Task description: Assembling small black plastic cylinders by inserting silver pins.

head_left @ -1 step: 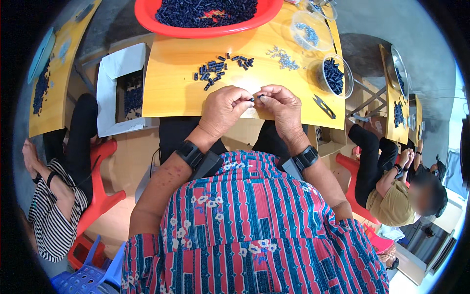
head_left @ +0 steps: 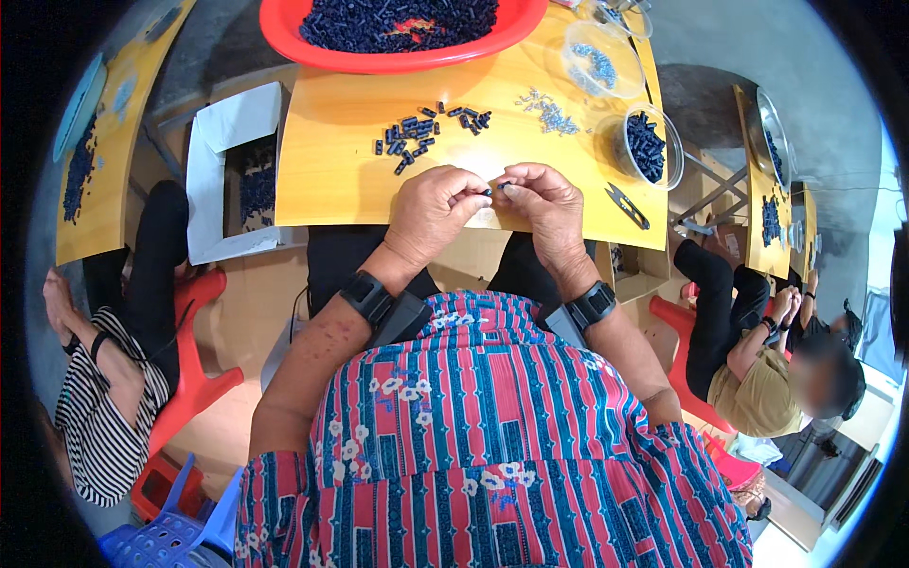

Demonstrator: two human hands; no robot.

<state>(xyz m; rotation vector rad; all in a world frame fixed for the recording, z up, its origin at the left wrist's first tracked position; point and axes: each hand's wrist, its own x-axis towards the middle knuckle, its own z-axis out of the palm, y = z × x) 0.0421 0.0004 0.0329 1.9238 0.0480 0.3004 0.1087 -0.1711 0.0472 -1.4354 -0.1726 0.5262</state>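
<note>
At the table's near edge my left hand (head_left: 434, 204) pinches a small dark plastic piece (head_left: 488, 192) between thumb and fingertips. Close beside it, my right hand (head_left: 547, 206) is closed in a pinch on another tiny dark piece (head_left: 505, 186), mostly covered by the fingers. The fingertips of both hands almost meet. Just beyond them lies a loose group of short dark blue plastic pieces (head_left: 410, 133). Farther right, small clear pieces (head_left: 554, 118) are scattered on the yellow table (head_left: 331, 180).
A red basin (head_left: 398, 64) of dark pieces stands at the back. To the right are a clear tub (head_left: 653, 151) of dark pieces, a clear bowl (head_left: 606, 66) and black thread snips (head_left: 627, 206). A white carton (head_left: 213, 170) stands left; other people sit at both sides.
</note>
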